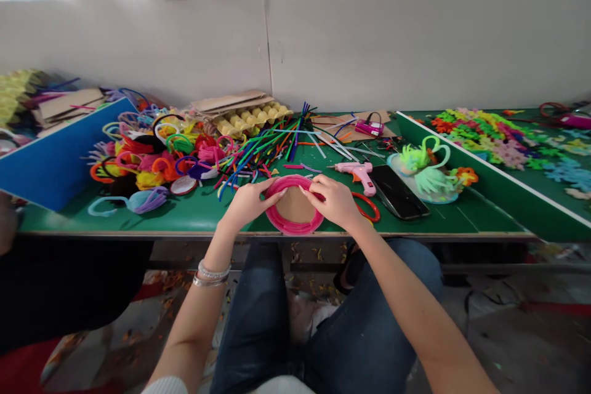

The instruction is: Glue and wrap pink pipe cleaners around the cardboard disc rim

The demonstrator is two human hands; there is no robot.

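Pink ring (294, 227) gripped by left hand (249, 202), right hand (336, 198) at green table (184, 217); floor (133, 323) seemingly littered.

Left hand (249, 202) and right hand (338, 200) on a pink ring (295, 229).
Both pinch its upper rim at the edge of the green table (466, 218); over to the right, a pink glue gun (354, 170) lies beside a black phone (399, 194), near orange-handled scissors (375, 212).
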